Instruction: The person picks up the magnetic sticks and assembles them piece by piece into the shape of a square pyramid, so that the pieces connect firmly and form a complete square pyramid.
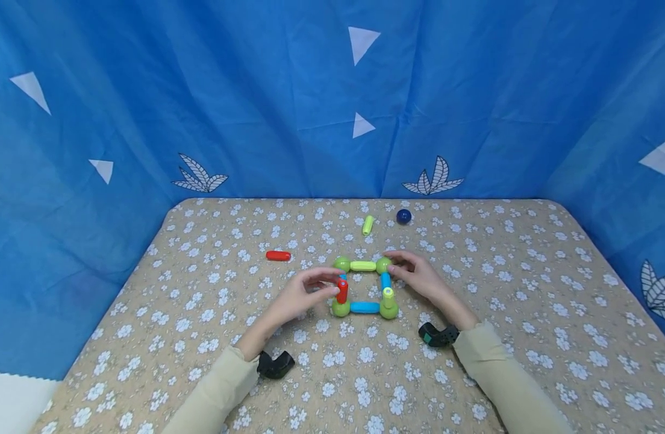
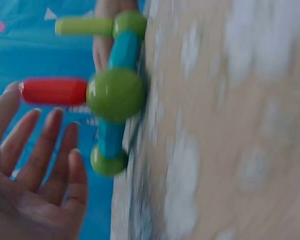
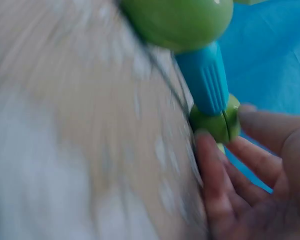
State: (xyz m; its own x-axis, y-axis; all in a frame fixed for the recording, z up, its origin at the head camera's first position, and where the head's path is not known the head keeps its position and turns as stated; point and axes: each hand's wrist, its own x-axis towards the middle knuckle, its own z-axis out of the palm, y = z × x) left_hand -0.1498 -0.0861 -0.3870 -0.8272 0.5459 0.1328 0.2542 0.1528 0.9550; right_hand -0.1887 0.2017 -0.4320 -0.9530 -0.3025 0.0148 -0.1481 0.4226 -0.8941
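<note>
A square frame of green balls and short rods lies flat on the table, with a light green rod (image 1: 362, 266) at the back and a blue rod (image 1: 365, 307) in front. A red rod (image 2: 55, 91) stands up from the near-left ball (image 2: 116, 95). My left hand (image 1: 309, 290) is beside it, thumb tip at its upper end, the other fingers spread loosely. From the near-right ball (image 1: 389, 310) rises a yellow-green rod (image 1: 388, 295). My right hand (image 1: 419, 276) pinches the far-right green ball (image 3: 215, 122) between thumb and fingers.
Behind the frame lie a loose yellow-green rod (image 1: 367, 225) and a dark blue ball (image 1: 403, 216). Another red rod (image 1: 278, 255) rests to the left. The flowered tablecloth (image 1: 506, 374) reaches back to a blue curtain (image 1: 289, 108).
</note>
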